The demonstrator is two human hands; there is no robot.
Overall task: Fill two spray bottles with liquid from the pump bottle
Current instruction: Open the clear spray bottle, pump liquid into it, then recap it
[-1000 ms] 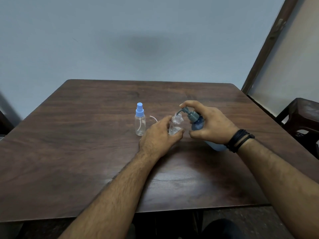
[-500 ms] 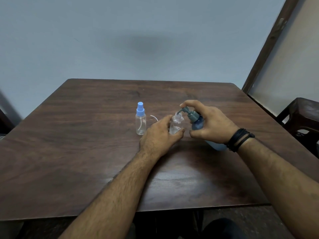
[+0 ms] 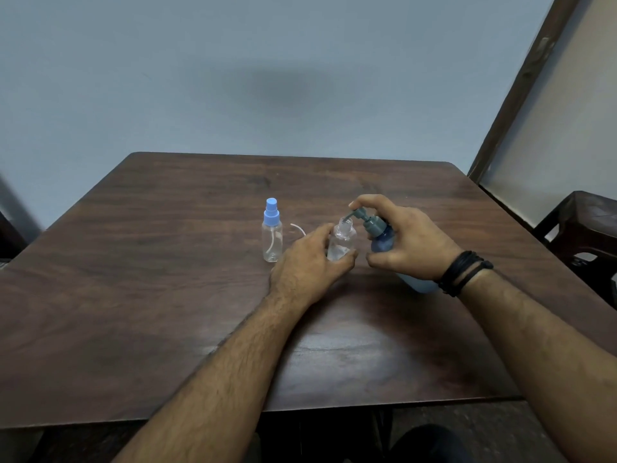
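Observation:
A small clear spray bottle [image 3: 342,238] with its top off stands upright mid-table, gripped around its lower body by my left hand [image 3: 309,262]. My right hand [image 3: 409,242] holds the blue pump bottle [image 3: 383,240] tilted toward it, index finger on the grey pump head [image 3: 362,218]; the spout sits at the open neck. A second clear spray bottle [image 3: 272,235] with a light blue spray cap stands to the left, untouched. Behind my left hand a thin white tube [image 3: 298,227] lies on the table; its cap is hidden.
The dark wooden table [image 3: 167,312] stands against a grey-blue wall. A dark wooden stool [image 3: 587,228] is at the right, close to the table edge. A door frame [image 3: 521,85] slants up at the right.
Both hands and both bottles stay nearly where they were. The pump head looks slightly higher under my right index finger than a second ago.

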